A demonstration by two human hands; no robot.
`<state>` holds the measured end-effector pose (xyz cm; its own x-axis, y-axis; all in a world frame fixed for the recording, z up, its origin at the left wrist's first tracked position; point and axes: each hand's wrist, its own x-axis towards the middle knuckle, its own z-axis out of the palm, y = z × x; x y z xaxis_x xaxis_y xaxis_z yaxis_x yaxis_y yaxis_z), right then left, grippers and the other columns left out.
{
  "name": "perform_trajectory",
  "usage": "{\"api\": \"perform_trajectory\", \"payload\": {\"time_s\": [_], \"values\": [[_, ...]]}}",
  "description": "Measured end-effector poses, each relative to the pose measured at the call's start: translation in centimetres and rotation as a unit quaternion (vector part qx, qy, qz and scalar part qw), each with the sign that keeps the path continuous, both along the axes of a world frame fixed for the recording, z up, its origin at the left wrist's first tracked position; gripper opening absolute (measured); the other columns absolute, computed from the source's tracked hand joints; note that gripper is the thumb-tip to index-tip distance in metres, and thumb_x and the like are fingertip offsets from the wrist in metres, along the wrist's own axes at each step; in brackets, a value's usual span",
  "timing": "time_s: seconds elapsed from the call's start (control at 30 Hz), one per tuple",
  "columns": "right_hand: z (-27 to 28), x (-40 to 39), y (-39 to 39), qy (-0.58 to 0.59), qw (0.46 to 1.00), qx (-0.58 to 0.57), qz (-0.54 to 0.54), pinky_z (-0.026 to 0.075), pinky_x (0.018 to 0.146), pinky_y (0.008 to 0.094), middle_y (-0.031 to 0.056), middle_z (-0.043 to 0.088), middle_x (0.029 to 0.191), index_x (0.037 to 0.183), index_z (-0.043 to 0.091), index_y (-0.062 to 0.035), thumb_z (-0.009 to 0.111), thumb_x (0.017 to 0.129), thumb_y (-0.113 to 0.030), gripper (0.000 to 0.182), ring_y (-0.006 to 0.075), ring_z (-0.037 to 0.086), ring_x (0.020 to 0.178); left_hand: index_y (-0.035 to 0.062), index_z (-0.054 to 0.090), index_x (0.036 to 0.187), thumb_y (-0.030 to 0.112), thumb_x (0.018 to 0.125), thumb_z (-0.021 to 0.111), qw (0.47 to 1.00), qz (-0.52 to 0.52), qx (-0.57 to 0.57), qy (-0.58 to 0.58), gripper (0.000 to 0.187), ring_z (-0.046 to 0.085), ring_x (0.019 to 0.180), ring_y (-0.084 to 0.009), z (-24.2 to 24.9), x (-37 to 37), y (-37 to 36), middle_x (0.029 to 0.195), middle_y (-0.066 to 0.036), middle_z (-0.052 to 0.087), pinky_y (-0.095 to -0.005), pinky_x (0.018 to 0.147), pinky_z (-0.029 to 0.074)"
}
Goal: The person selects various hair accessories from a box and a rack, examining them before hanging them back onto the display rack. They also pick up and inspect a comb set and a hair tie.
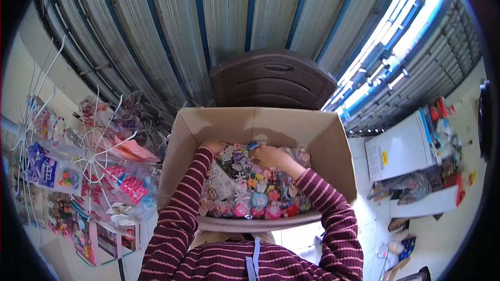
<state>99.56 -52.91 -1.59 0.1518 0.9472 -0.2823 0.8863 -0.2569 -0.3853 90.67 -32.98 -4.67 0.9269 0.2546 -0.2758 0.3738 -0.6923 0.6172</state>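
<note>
A large open cardboard box (334, 161) stands in front of me, its bottom covered with small colourful trinkets (258, 184), many in clear packets. My left hand (213, 147) reaches into the far left part of the box; its fingers are down at the trinkets, too small to make out. Near the middle of the far side, my right hand (272, 157) has its fingers curled down at the heap, beside a small blue item (254, 145). What lies between those fingers is hidden. A whitish flat packet (222, 182) rests on the left of the pile.
Behind the box is a brown plastic chair (273, 80), before a corrugated metal shutter (224, 15). On the left, a white wire rack (94, 151) holds packaged accessories. A white cabinet (398, 148) stands to the right, with assorted goods around it.
</note>
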Motion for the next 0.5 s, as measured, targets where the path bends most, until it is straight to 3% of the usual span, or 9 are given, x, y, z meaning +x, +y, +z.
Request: {"api": "perform_trajectory", "payload": {"time_s": [0.07,0.1,0.17,0.2,0.27,0.33,0.4,0.47,0.5], "values": [[-4.6,1.7,1.5,0.038,0.998,-0.042,-0.038,0.042,0.070,0.0405,0.0186,0.056,0.083,0.096,0.054,-0.0086,0.052,0.070,-0.017,0.027,0.0327,0.053,0.079,-0.0004,0.053,0.096,0.012,0.071,0.045,0.958,0.061,0.021,0.279,0.029,0.056,0.083,-0.0240,-3.9,1.9,1.1,0.092,-0.019,0.056,-0.0319,0.066,0.044],[-7.3,2.6,1.6,0.046,0.998,-0.036,-0.028,0.042,0.070,0.0405,0.0186,0.056,0.083,0.096,0.054,-0.0086,0.052,0.070,-0.017,0.027,0.0327,0.053,0.079,-0.0004,0.053,0.096,0.012,0.071,0.045,0.955,0.072,0.025,0.287,0.029,0.056,0.083,-0.0240,-7.9,2.5,2.0,0.092,-0.019,0.056,-0.0319,0.066,0.044],[-12.6,2.9,1.4,0.119,0.985,0.071,-0.103,0.039,0.078,0.0394,0.0203,0.051,0.095,0.095,0.055,-0.0087,0.053,0.068,-0.013,0.028,0.0345,0.049,0.089,0.0021,0.054,0.095,0.027,0.066,0.053,0.994,0.044,0.023,0.100,0.038,0.056,0.078,-0.0325,-17.6,1.9,4.1,0.083,-0.018,0.057,-0.0358,0.074,0.043],[-14.6,3.0,1.5,0.139,0.982,0.079,-0.101,0.039,0.078,0.0394,0.0203,0.051,0.095,0.095,0.055,-0.0087,0.053,0.068,-0.013,0.028,0.0345,0.049,0.089,0.0021,0.054,0.095,0.027,0.066,0.053,0.991,0.046,0.035,0.119,0.038,0.056,0.078,-0.0325,-21.4,1.8,4.8,0.083,-0.018,0.057,-0.0358,0.074,0.043],[-18.0,2.1,1.2,0.178,0.969,0.081,-0.153,0.036,0.083,0.0393,0.0212,0.045,0.106,0.098,0.055,-0.0095,0.055,0.067,-0.011,0.031,0.0362,0.042,0.098,0.0031,0.053,0.095,0.023,0.064,0.057,0.980,0.182,-0.085,0.002,0.037,0.056,0.075,-0.0307,-26.6,0.9,4.5,0.086,-0.016,0.057,-0.0355,0.072,0.043],[-19.1,1.1,0.8,0.157,0.973,0.096,-0.137,0.034,0.086,0.0386,0.0213,0.042,0.110,0.099,0.055,-0.0107,0.055,0.067,-0.012,0.032,0.0359,0.040,0.101,0.0035,0.053,0.093,0.021,0.063,0.058,0.962,0.242,-0.126,0.029,0.034,0.056,0.075,-0.0293,-23.2,1.0,2.4,0.083,-0.014,0.058,-0.0352,0.071,0.043],[-19.9,0.0,0.4,0.181,0.954,0.109,-0.214,0.032,0.089,0.0373,0.0216,0.039,0.114,0.101,0.053,-0.0091,0.056,0.068,-0.016,0.034,0.0351,0.038,0.105,0.0038,0.053,0.091,0.018,0.063,0.059,0.936,0.307,-0.167,0.050,0.032,0.057,0.074,-0.0279,-20.5,1.1,0.4,0.080,-0.012,0.058,-0.0348,0.069,0.044],[-19.0,-0.1,0.1,0.200,0.949,0.107,-0.218,0.031,0.089,0.0370,0.0213,0.037,0.116,0.104,0.052,-0.0079,0.056,0.069,-0.019,0.037,0.0350,0.037,0.106,0.0020,0.051,0.087,0.013,0.063,0.061,0.954,0.291,0.043,-0.060,0.028,0.056,0.075,-0.0242,-19.6,1.0,-0.5,0.076,-0.009,0.058,-0.0330,0.067,0.044],[-18.4,0.1,0.1,0.204,0.947,0.109,-0.221,0.031,0.090,0.0368,0.0210,0.036,0.118,0.106,0.050,-0.0068,0.056,0.070,-0.021,0.039,0.0348,0.037,0.106,0.0002,0.051,0.085,0.009,0.062,0.063,0.923,0.375,0.063,-0.056,0.028,0.056,0.075,-0.0215,-17.4,2.0,-1.8,0.074,-0.009,0.058,-0.0307,0.068,0.044]]}}
